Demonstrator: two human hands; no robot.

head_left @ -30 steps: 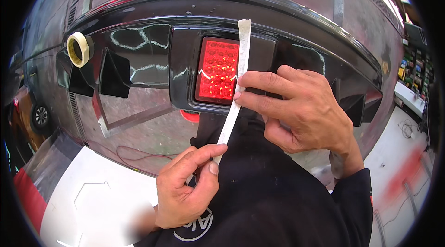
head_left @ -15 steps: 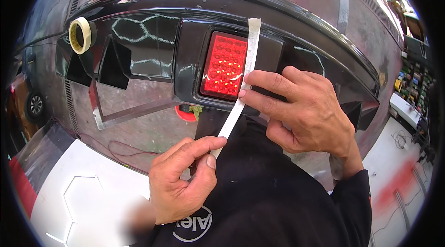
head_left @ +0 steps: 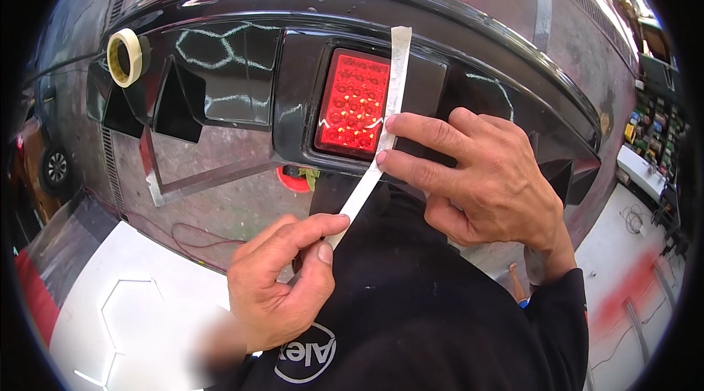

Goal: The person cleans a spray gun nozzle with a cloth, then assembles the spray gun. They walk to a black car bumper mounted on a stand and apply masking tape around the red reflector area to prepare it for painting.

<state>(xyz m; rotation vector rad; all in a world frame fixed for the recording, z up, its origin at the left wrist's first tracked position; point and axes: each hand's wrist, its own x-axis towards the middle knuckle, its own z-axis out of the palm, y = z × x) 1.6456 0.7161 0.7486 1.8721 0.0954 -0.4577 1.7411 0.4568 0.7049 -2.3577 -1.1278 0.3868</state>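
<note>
A strip of masking tape [head_left: 398, 72] runs along the right side of a red tail light [head_left: 353, 105], stuck to the glossy black bumper [head_left: 297, 61]. Its lower part hangs free and slants toward me. Between thumb and forefinger, my left hand [head_left: 282, 277] pinches the loose end. My right hand [head_left: 484, 178] has its index and middle fingertips resting on the strip near the light's lower right corner. Its other fingers are partly bent and grip nothing. On the bumper's left part stands a roll of masking tape [head_left: 114, 61].
White hexagon outlines mark the bumper on both sides of the light. A metal stand [head_left: 213, 180] shows beneath it. A white panel [head_left: 84, 318] lies at lower left, a red round object [head_left: 293, 180] on the floor. At the right edge are shelves with small items [head_left: 653, 119].
My left hand has moved slightly left and down with the tape end. The right fingertips stay on the strip, the middle finger a little lower. A bit of a person's limb now shows at lower right.
</note>
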